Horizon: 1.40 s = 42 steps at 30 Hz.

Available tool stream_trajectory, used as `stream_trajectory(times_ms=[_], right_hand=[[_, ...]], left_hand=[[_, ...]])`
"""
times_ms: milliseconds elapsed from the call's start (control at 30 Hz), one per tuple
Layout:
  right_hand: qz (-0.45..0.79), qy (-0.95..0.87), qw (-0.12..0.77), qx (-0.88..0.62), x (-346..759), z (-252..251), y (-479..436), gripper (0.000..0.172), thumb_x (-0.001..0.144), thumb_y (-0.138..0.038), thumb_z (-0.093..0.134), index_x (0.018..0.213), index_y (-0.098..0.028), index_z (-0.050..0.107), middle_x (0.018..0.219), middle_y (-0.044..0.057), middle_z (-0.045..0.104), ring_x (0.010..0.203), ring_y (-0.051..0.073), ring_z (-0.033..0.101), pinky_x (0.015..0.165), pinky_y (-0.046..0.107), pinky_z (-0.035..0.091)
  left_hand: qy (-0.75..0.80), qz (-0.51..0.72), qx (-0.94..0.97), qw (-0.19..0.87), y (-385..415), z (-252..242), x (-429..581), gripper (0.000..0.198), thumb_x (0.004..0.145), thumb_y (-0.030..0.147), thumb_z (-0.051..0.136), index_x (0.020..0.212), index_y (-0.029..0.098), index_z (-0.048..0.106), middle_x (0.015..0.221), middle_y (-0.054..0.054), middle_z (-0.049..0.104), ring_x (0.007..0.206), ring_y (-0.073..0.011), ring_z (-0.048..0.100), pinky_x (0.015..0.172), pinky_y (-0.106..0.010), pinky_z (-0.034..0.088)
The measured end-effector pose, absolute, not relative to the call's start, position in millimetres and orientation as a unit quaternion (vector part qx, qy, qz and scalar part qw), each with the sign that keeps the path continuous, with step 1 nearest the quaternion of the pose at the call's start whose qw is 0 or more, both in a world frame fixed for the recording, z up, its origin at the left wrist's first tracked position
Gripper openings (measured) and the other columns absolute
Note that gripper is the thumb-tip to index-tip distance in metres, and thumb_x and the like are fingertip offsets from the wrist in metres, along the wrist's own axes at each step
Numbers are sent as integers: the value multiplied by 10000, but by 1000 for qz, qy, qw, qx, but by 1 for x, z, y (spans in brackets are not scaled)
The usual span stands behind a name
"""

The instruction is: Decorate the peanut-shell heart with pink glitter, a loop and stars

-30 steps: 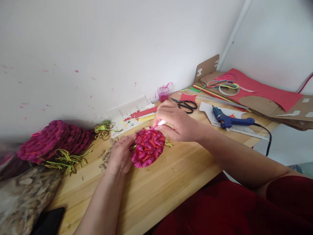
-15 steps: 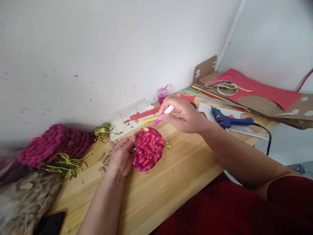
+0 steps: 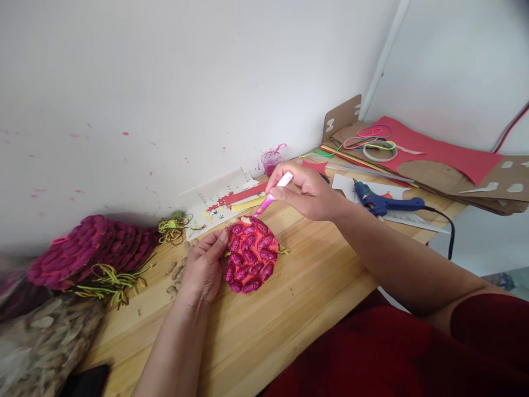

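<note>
My left hand point(image 3: 206, 264) is closed on the left edge of a round red disc point(image 3: 251, 255), tilted above the wooden table. Peanuts painted magenta cover its face, and one pale, unpainted peanut point(image 3: 245, 219) shows at the top. Between the thumb and fingers of my right hand point(image 3: 308, 193) is a white-handled paintbrush point(image 3: 285, 180) stained pink. Its pink tip points down at the disc's top edge, touching or very near a peanut. Green yarn ends stick out at the disc's sides.
Painted discs point(image 3: 95, 248) with green yarn point(image 3: 115, 284) stack at left, near a bag of peanuts point(image 3: 49, 336) and a dark phone-like object point(image 3: 85, 380). Behind stands a pink paint cup point(image 3: 271, 161). At right lie a blue glue gun point(image 3: 384, 205), red sheet point(image 3: 446, 151) and cardboard point(image 3: 438, 176).
The brush tip has shifted slightly left and down along the disc's top edge. My left hand keeps its hold on the disc. The view has shifted slightly.
</note>
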State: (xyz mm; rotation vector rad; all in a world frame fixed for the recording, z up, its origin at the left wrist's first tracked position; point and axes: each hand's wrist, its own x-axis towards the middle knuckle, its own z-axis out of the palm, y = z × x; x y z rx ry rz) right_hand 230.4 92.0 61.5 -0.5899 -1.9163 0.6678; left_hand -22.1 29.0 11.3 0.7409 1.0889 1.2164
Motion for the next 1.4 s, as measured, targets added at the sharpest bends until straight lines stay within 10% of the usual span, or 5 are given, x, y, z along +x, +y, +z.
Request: stream_trajectory(times_ms=[833, 1400], right_hand=[[382, -718, 525, -251, 230, 56, 103, 272, 923, -421, 719, 885, -176, 609, 748, -21, 578, 651, 114, 486, 598, 268, 393], [104, -852, 468, -212, 204, 53, 78, 46, 939, -222, 635, 903, -218, 664, 824, 44, 698, 821, 222, 604, 817, 406, 467]], left_hand=[[467, 518, 386, 603, 26, 10, -21, 439, 695, 432, 913, 1018, 170, 771, 803, -39, 755, 552, -133, 648, 490, -222, 507], [540, 581, 424, 438, 25, 12, -19, 348, 693, 470, 897, 815, 167, 775, 729, -74, 762, 590, -174, 649, 524, -232, 479]])
